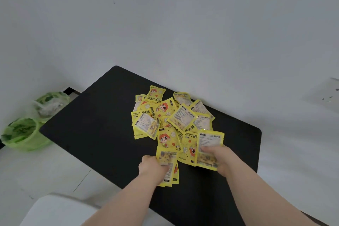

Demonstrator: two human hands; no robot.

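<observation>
A loose pile of several yellow hand-warmer packets (170, 115) lies on a black table (95, 124). My left hand (152, 166) grips a small stack of packets (167, 158) at the pile's near edge, fingers curled round them. My right hand (218, 158) holds a single packet (210, 141) by its lower half, thumb on top, label side facing up. Both held packets sit just above the tabletop, close to the pile.
Two bins lined with green bags (23, 132) (52, 103) stand on the floor left of the table. A white wall (183, 24) runs behind the table. A pale seat edge (55, 209) shows at the lower left.
</observation>
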